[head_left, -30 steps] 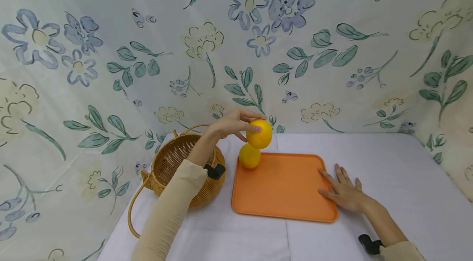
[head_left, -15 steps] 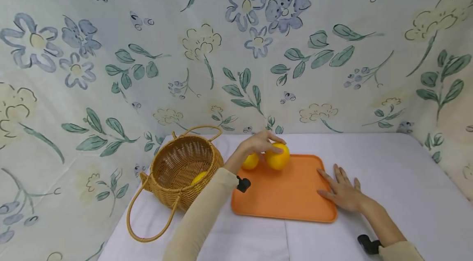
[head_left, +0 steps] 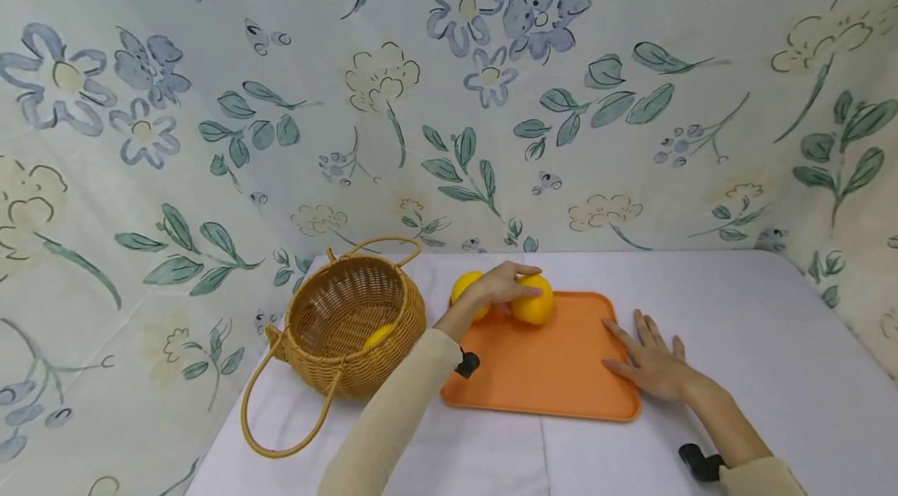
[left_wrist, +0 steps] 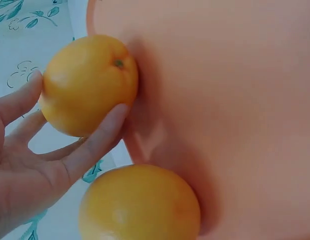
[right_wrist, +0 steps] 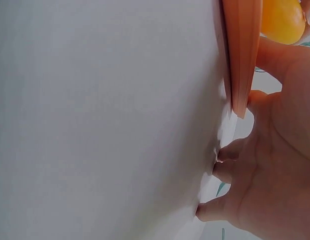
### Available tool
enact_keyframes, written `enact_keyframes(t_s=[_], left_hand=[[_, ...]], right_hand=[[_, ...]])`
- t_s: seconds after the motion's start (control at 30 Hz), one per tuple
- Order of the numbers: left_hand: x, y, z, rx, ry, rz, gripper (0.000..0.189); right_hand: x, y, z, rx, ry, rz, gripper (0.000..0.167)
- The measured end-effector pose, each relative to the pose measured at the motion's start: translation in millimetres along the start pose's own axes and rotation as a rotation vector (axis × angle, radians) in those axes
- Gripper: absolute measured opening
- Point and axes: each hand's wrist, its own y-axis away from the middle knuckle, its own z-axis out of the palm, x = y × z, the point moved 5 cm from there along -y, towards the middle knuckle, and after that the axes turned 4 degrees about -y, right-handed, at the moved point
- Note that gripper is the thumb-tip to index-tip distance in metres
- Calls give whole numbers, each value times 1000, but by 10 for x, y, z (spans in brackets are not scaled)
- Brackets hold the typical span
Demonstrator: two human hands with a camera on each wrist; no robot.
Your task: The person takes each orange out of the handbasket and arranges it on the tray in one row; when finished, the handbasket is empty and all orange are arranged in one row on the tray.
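My left hand [head_left: 500,285] grips an orange [head_left: 539,307] at the back of the orange tray [head_left: 547,371]. In the left wrist view, its thumb and fingers spread round the sides of this fruit, whose green stem spot shows. A second orange [head_left: 466,285] sits at the tray's back left corner, partly hidden behind the left wrist; the left wrist view shows it as the lower orange [left_wrist: 139,205]. My right hand [head_left: 652,365] lies with straight fingers at the tray's right edge. Its thumb and forefinger touch the rim, and the other fingertips rest on the white cloth.
Left of the tray stands a round wicker basket [head_left: 417,317], one handle upright behind and the other hanging in front. A yellow rounded thing [head_left: 377,336] lies inside it, mostly hidden. White cloth [head_left: 737,324] covers the table, with a floral curtain [head_left: 449,90] behind.
My left hand has carried its orange right and down, from above the other orange to the tray, then shifted slightly right. The basket's inside has come into view. The right hand stays put.
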Motion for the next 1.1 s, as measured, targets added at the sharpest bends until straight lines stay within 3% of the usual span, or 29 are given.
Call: enact_keyframes(t_s=[0.2, 0.4, 0.73, 1.1], left_hand=[[-11, 14, 31, 28, 21, 46, 56], [-37, 56, 32, 71, 55, 31, 53], [-5, 95, 18, 93, 11, 34, 53], [-10, 90, 3, 153, -14, 79, 50]], right_hand=[[-26, 13, -39, -14, 25, 21, 84], [-28, 10, -39, -22, 21, 33, 84], [-41, 3, -52, -15, 26, 23, 83], [-39, -17, -57, -21, 19, 22, 84]])
